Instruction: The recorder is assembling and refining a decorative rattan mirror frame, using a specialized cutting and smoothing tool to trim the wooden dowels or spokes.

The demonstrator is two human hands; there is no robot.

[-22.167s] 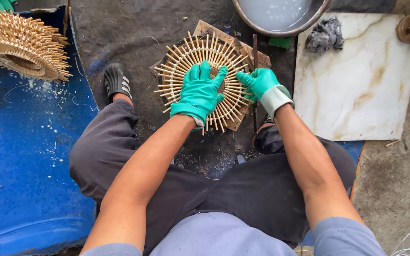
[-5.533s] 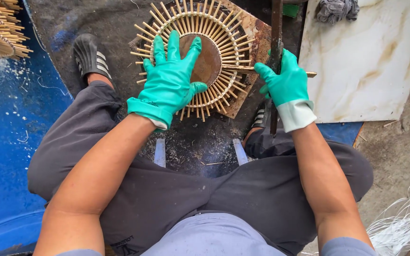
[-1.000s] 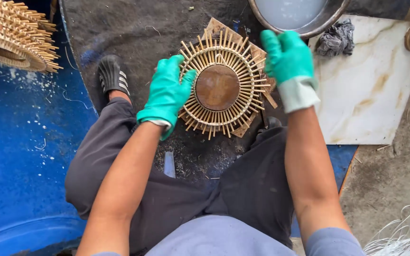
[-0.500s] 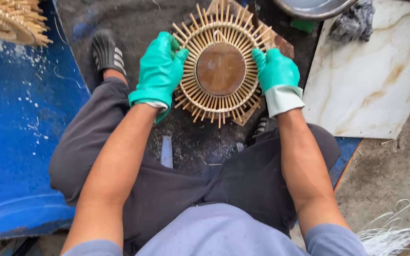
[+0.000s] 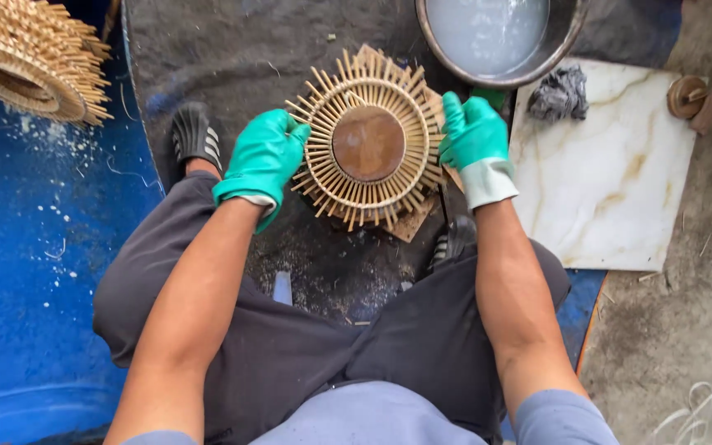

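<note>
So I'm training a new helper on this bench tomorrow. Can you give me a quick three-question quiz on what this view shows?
1. True or false: both the left hand and the right hand wear green gloves and grip the sunburst frame at opposite edges.
2. What stands just beyond the frame, at the top of the view? A) a metal basin of cloudy liquid B) a stack of bricks C) a paint tin
3. Fill in: the dark crumpled rag lies on the pale ____ slab.

Key: 1 true; 2 A; 3 marbled.
</note>
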